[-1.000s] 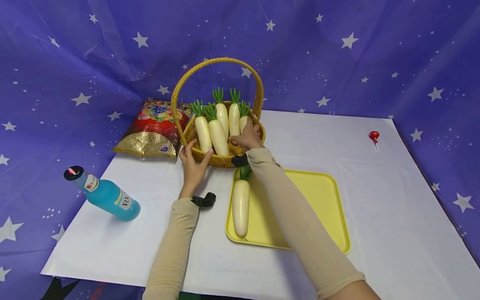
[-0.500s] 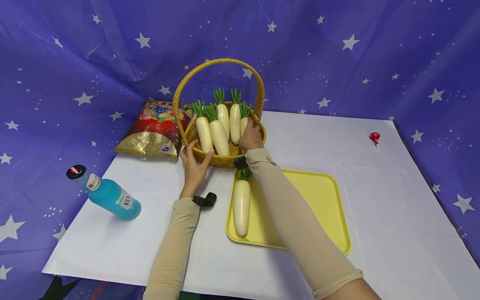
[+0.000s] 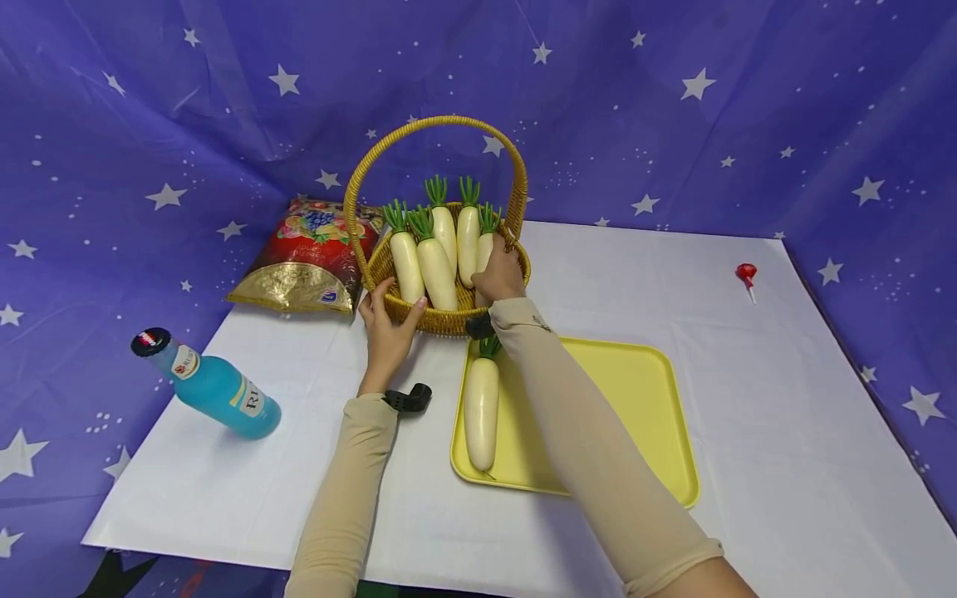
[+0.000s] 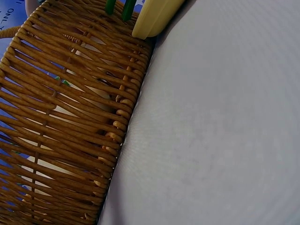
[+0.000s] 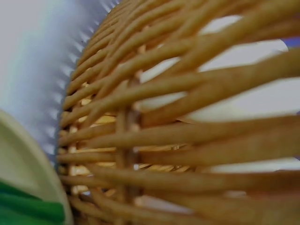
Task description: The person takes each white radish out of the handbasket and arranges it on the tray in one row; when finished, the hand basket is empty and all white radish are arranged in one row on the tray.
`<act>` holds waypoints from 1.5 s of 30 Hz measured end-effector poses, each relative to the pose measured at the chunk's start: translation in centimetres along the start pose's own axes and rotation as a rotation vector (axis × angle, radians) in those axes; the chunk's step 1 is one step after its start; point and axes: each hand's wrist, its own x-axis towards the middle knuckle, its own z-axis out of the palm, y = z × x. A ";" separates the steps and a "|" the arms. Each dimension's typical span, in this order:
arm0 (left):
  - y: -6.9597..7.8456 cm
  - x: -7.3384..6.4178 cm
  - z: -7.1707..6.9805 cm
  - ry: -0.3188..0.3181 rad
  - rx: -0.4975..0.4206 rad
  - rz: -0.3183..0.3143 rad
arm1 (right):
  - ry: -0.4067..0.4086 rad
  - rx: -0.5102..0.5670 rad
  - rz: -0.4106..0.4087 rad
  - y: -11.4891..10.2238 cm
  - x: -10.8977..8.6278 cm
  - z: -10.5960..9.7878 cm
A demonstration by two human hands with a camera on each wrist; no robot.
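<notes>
A wicker basket (image 3: pixel 449 324) with a tall arched handle holds several white radishes (image 3: pixel 437 274) with green tops. My left hand (image 3: pixel 385 340) grips its front left rim, thumb and fingers spread along the edge. Inside the basket's right side, my right hand (image 3: pixel 503 272) grasps the rightmost radish (image 3: pixel 484 251), covering its lower part. One more radish (image 3: pixel 482 415) lies lengthwise on the left side of a yellow tray (image 3: pixel 620 399), its leaves partly behind the right wrist. Both wrist views are filled by the woven basket wall (image 4: pixel 70 117), the right one blurred; neither shows fingers clearly.
A red and gold bag (image 3: pixel 306 257) leans at the back, left of the basket. The blue bottle (image 3: pixel 224 394) with a black cap stands at the left. A red lollipop (image 3: pixel 746 272) lies far right on the white tablecloth (image 3: pixel 792 415). Starry purple cloth (image 3: pixel 620 124) hangs behind.
The right hand has settled deeper around the rightmost radish, its fingers drawing in from a more spread pose. The left hand stays at the basket rim.
</notes>
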 end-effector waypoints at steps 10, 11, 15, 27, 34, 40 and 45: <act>-0.2 -0.3 0.1 -0.001 -0.004 -0.010 | 0.001 0.125 -0.053 0.6 0.3 -0.1; -0.1 -0.2 0.1 -0.001 -0.003 -0.005 | -0.006 0.156 -0.061 0.6 0.4 -0.2; 0.0 -0.1 0.1 0.006 -0.002 -0.001 | -0.056 0.329 -0.073 0.7 0.3 -0.8; 0.3 -0.1 0.0 -0.011 -0.017 -0.019 | -0.414 0.867 -0.126 2.9 -2.2 -3.9; 0.2 -0.3 0.2 -0.023 -0.008 -0.026 | -0.491 0.987 -0.109 6.0 -7.1 -5.1; 0.1 -0.6 0.3 -0.020 0.004 -0.035 | -0.446 0.884 -0.049 9.3 -12.4 -5.5; 0.2 -0.4 0.1 -0.006 0.005 -0.023 | -0.420 0.766 -0.040 11.0 -15.3 -5.1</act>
